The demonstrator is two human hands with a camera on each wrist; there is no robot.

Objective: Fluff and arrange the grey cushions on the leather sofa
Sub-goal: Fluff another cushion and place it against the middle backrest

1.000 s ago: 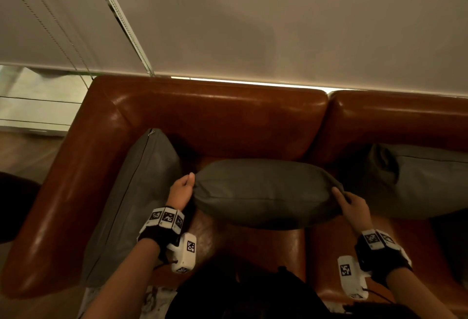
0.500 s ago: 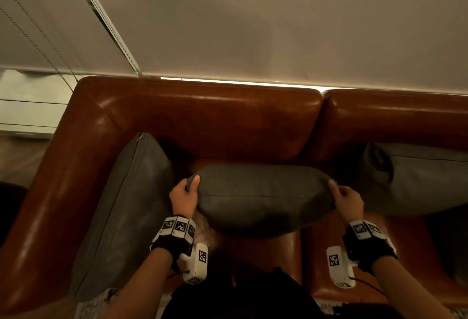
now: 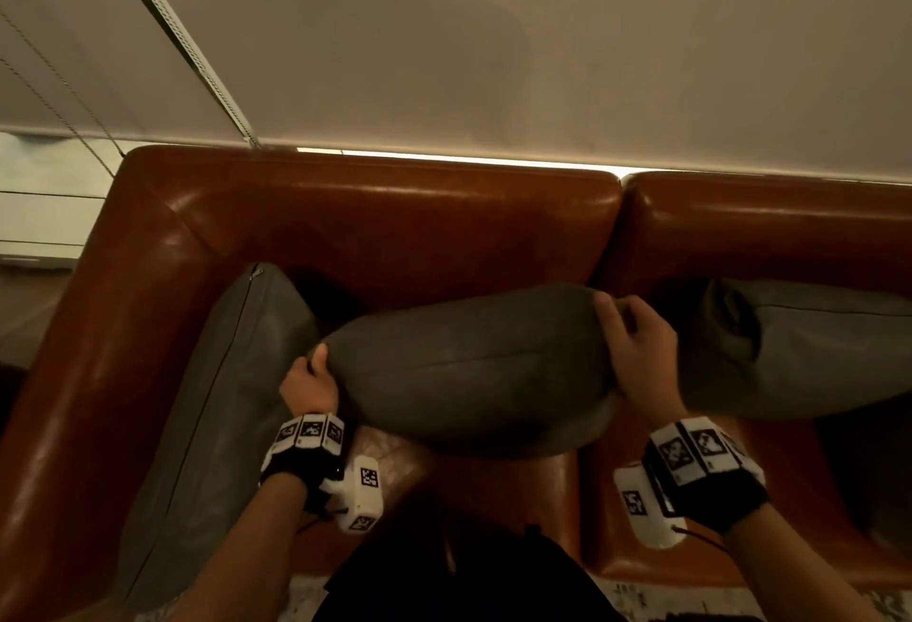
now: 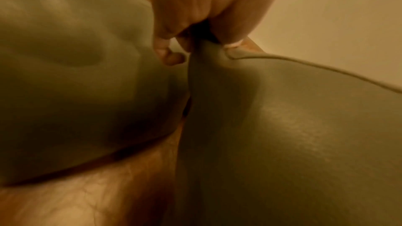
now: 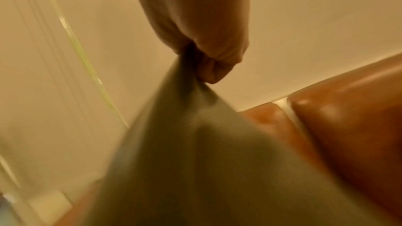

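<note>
A grey middle cushion (image 3: 474,369) is held up above the seat of the brown leather sofa (image 3: 385,231), tilted with its right end higher. My left hand (image 3: 311,374) pinches its left corner; in the left wrist view the fingers (image 4: 174,45) bunch the fabric of the cushion (image 4: 282,135). My right hand (image 3: 636,350) grips the right corner, seen as a fist (image 5: 208,61) twisting the cushion's fabric (image 5: 195,161). A second grey cushion (image 3: 207,424) leans against the left armrest. A third cushion (image 3: 799,345) lies on the right seat.
A pale roller blind (image 3: 493,39) with a bead chain (image 3: 187,43) hangs behind the sofa back. The sofa's left armrest (image 3: 84,374) runs down the left side. My dark clothing (image 3: 469,577) is close to the seat's front edge.
Both hands have closed on the middle cushion's corners and lifted it; the right end has risen higher and the cushion now tilts. The other cushions have not moved.
</note>
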